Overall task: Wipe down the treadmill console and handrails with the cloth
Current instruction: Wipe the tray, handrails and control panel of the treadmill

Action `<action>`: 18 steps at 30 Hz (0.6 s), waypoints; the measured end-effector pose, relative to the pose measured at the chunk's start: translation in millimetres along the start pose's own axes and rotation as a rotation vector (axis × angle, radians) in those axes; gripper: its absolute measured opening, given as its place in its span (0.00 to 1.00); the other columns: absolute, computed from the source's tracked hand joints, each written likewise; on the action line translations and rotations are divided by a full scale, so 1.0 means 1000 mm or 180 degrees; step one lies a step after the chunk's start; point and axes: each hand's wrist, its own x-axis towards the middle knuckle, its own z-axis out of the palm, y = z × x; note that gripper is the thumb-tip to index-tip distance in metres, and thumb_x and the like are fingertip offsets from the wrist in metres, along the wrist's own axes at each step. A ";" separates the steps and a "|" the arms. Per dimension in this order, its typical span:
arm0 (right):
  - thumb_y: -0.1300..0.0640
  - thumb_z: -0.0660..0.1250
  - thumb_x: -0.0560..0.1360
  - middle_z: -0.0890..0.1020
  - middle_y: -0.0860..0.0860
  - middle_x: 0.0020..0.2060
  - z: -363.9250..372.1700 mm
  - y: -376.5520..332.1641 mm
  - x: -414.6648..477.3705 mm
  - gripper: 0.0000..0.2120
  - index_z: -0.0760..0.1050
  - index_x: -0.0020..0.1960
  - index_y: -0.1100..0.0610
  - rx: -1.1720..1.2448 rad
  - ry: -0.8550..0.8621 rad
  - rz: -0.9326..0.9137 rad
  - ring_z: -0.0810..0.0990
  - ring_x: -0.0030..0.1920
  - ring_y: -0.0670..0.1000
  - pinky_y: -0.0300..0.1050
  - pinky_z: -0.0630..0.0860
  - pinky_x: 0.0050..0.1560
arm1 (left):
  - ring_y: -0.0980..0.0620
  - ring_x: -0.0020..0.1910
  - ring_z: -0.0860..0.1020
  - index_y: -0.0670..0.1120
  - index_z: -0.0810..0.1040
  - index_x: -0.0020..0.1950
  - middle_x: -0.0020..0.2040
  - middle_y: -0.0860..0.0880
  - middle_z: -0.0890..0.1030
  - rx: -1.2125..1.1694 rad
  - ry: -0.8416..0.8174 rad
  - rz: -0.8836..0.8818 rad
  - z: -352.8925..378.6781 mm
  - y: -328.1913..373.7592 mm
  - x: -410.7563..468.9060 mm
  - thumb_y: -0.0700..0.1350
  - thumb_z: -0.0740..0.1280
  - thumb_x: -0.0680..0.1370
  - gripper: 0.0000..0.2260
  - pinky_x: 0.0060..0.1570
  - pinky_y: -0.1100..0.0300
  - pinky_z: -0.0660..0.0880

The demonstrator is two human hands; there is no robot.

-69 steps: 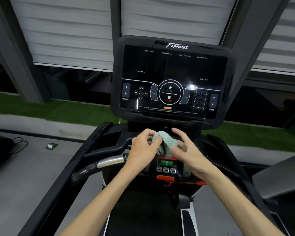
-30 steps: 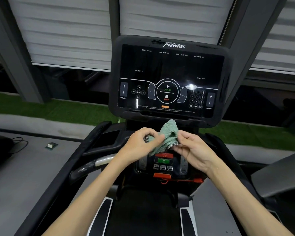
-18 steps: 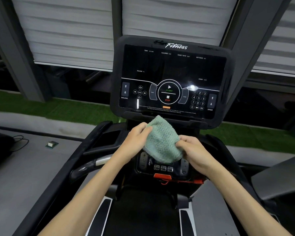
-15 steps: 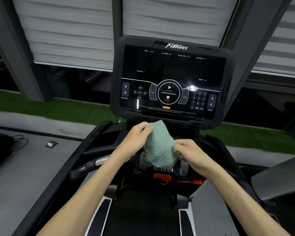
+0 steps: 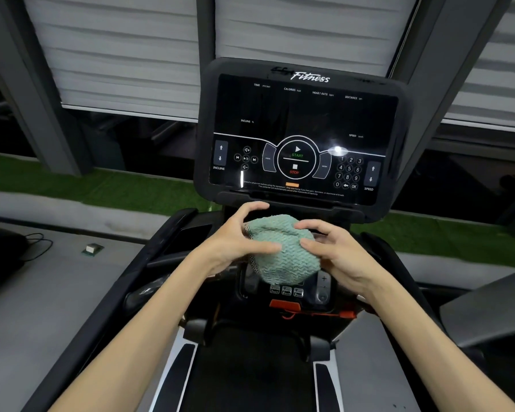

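Head view: my left hand (image 5: pixel 238 242) and right hand (image 5: pixel 336 254) loosely pinch a bunched green cloth (image 5: pixel 283 251) below the console (image 5: pixel 298 129); it could slip, or brush the start button (image 5: pixel 297 152).

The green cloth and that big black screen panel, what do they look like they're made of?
The cloth looks like soft knitted or woven microfibre, matte, with a wavy ribbed texture. The console panel appears to be glossy glass or hard plastic, since a lamp glare reflects off it; its frame looks like matte black plastic.

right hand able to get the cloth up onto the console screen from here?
Probably yes. The right hand already shares the cloth with the left hand, just below the console screen, and nothing sits between them.
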 end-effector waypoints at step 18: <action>0.60 0.68 0.76 0.85 0.56 0.50 0.003 0.009 0.004 0.11 0.79 0.57 0.60 -0.0429 0.0045 0.0160 0.83 0.52 0.55 0.48 0.79 0.52 | 0.59 0.54 0.79 0.49 0.83 0.57 0.52 0.57 0.83 0.1848 0.0063 0.0300 0.003 -0.009 0.003 0.47 0.67 0.80 0.08 0.61 0.56 0.74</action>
